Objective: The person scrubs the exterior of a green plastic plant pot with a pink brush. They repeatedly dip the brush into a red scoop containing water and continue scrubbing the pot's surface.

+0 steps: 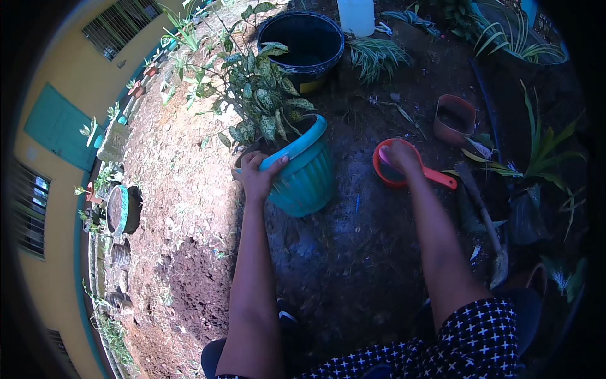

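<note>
My left hand (pixel 259 173) grips the near rim of a ribbed turquoise plastic flower pot (pixel 303 182), thumb outside the rim and fingers toward the inside. The pot tilts away to the left on the dark soil, and a shrub with yellow-speckled leaves (pixel 265 99) grows from it. Over to the right, my right hand (pixel 401 156) is down in a red plastic dipper (pixel 440 178) that rests on the ground. Between its fingers is a pink item (pixel 383 154), mostly covered by the hand; it may be a cloth or sponge. Liquid appears to stand in the dipper.
Behind the pot stands a large black tub (pixel 303 42), with a whitish container (pixel 356 18) beside it. A reddish-brown pot (pixel 454 121) sits beyond the dipper. A wooden-handled tool (pixel 483 213) lies at right near bagged plants. Potted plants line the yellow building (pixel 61 208) at left.
</note>
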`<action>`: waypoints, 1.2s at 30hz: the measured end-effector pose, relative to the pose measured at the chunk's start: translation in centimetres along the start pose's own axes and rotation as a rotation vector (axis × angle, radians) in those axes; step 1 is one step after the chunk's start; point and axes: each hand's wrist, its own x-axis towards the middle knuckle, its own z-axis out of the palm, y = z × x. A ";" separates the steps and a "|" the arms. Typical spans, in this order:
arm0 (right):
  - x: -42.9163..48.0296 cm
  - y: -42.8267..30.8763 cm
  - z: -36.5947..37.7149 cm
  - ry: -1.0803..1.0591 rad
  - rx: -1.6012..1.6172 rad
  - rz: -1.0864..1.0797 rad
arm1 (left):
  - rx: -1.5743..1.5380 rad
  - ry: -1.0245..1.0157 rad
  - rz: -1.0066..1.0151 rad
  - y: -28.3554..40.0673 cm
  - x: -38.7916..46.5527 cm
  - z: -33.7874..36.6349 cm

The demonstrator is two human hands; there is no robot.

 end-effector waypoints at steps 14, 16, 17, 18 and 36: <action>1.1 4.7 3.4 -0.034 0.052 -0.066 | 0.129 -0.007 -0.012 0.7 0.9 0.4; 0.6 4.0 3.2 0.003 0.024 -0.017 | 0.027 0.001 -0.029 0.6 0.9 0.4; 0.3 3.6 3.0 0.043 0.013 -0.075 | 0.035 0.009 -0.011 0.5 0.8 0.4; 0.1 3.0 2.7 0.097 -0.007 -0.098 | 0.047 0.009 -0.007 0.4 0.8 0.4; -4.6 -11.4 7.2 0.224 0.643 -0.714 | 0.067 -0.023 -0.014 0.5 2.0 0.6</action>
